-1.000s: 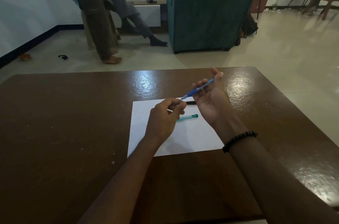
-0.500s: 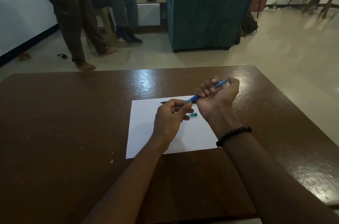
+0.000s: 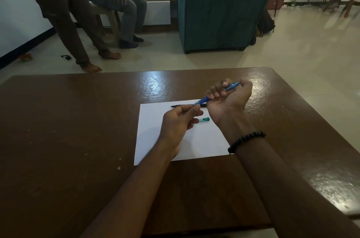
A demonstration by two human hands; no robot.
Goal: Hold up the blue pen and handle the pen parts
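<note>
Since the earlier frame: right hand (image 3: 228, 99) curling tighter, grip now clasping the blue pen (image 3: 216, 94) above the table (image 3: 78, 120). Left hand (image 3: 180, 120) is pinching the pen's tip over the white paper (image 3: 155, 120). Green pen cap (image 3: 204, 119) and black pen (image 3: 178, 106) are lying on the paper. Black bead bracelet (image 3: 246, 140) is circling the right wrist.

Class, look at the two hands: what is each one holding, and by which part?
The right hand grips the blue pen around its barrel; the left hand pinches its tip end.
</note>
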